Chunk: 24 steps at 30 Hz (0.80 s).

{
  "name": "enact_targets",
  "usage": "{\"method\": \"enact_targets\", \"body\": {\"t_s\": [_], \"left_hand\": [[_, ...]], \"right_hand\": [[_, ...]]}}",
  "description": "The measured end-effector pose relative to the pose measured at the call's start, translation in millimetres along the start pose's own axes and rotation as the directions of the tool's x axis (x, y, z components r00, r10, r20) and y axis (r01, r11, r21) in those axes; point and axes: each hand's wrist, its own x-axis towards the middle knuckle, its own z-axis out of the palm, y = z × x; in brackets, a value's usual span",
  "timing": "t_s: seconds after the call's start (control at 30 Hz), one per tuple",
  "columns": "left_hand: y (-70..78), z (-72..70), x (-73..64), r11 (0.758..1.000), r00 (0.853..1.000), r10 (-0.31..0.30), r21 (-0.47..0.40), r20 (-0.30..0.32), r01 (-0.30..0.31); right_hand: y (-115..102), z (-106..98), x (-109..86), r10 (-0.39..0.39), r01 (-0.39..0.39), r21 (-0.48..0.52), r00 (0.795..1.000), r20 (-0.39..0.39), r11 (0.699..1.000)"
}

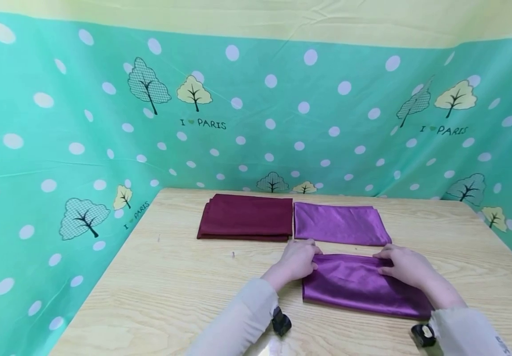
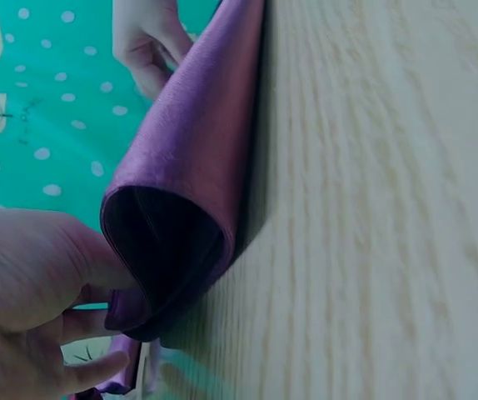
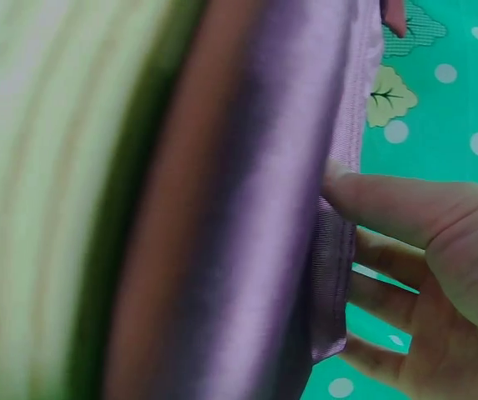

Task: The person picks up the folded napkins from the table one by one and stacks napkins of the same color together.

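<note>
A shiny purple cloth [image 1: 362,289], folded over itself, lies on the table in front of me. My left hand [image 1: 298,258] pinches its far left corner, thumb on the near side and fingers behind. At the far right edge my right hand [image 1: 409,267] pinches the same cloth. In the left wrist view the folded cloth [image 2: 181,167] bulges into an open loop at its end, close to the left hand [image 2: 39,300]. The right wrist view shows the thumb of the right hand [image 3: 439,275] pressed on the hemmed edge, other fingers behind it.
Just beyond lies a flat, folded lighter purple cloth [image 1: 340,223]. Left of it is a folded maroon cloth [image 1: 247,217], side by side with it. The wooden table [image 1: 184,296] reaches back to a green dotted curtain [image 1: 220,148].
</note>
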Motion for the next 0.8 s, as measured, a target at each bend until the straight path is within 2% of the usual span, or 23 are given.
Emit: {"method": "enact_targets", "body": {"t_s": [0.27, 0.47, 0.6, 0.8], "left_hand": [[-1.5, -0.3, 1.3, 0.999, 0.999, -0.026, -0.028, 0.031, 0.027], [-4.0, 1.7, 4.6, 0.999, 0.999, -0.008, -0.051, 0.034, 0.010], [-4.9, 1.7, 3.9, 0.998, 0.999, -0.011, -0.055, 0.037, 0.013], [-3.7, 0.9, 3.1, 1.000, 1.000, -0.018, -0.021, 0.026, 0.018]], "right_hand": [[0.9, -4.7, 1.2, 0.007, -0.008, 0.039, 1.000, 0.031, 0.999], [2.7, -6.3, -1.5, 0.018, -0.020, 0.055, 0.999, 0.041, 0.998], [2.9, -3.0, -3.3, 0.012, -0.012, 0.071, 1.000, 0.011, 0.997], [2.5, 2.1, -6.3, 0.045, -0.039, 0.113, 0.998, -0.053, 0.993]]}}
